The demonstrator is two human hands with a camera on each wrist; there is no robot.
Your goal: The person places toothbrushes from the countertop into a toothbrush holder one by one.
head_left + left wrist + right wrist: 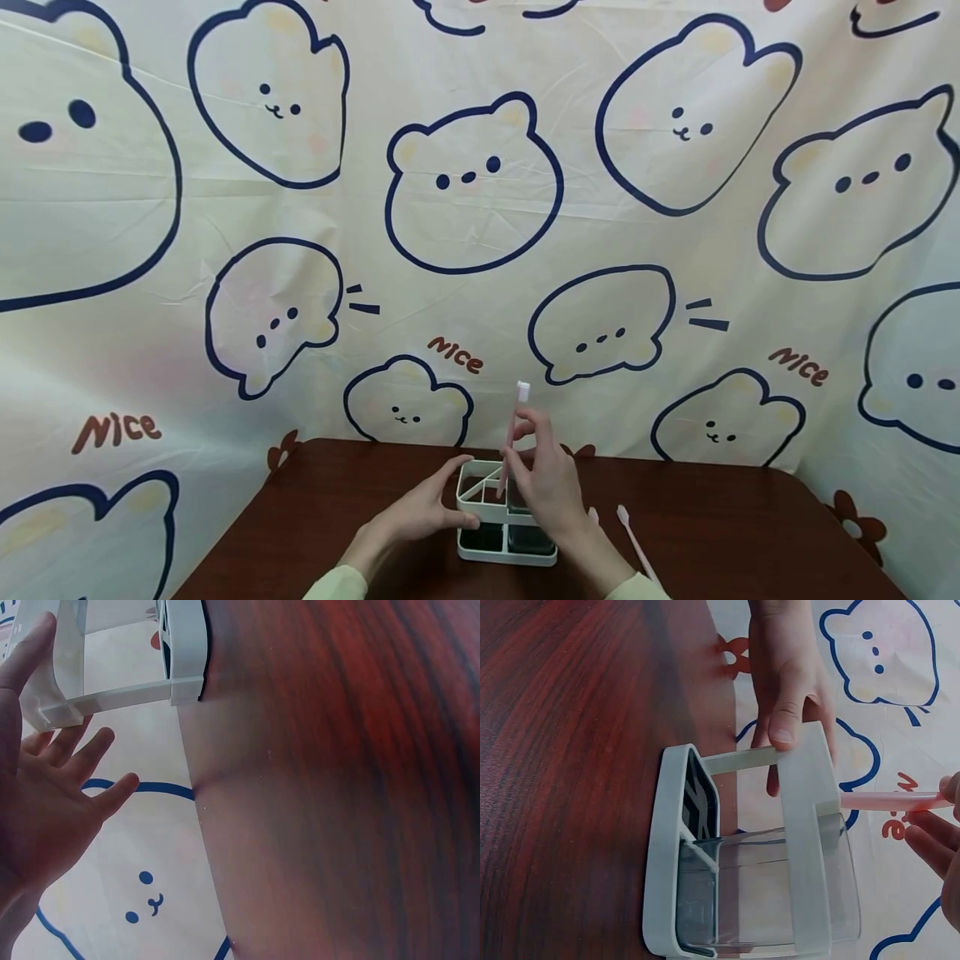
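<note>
A white toothbrush holder (pixel 491 512) with a divided top frame and a lower base stands upright on the table. My left hand (pixel 423 508) grips its upper left side, thumb at the front and some fingers behind. Between the thumb and fingers of my right hand (pixel 553 485) is a pink toothbrush (pixel 512 432), bristles up. Its lower end overlaps an opening in the top frame in the head view. The right wrist view shows the handle (pixel 885 801) at the top frame, and a clear cup (pixel 754 892) in one side of the holder.
On the dark wood table (pixel 360 475), a pale toothbrush (pixel 636 537) lies to the right of my right forearm. Another pale tip (pixel 593 515) peeks out beside that wrist. A bear-printed curtain (pixel 480 308) hangs behind the table and along the sides.
</note>
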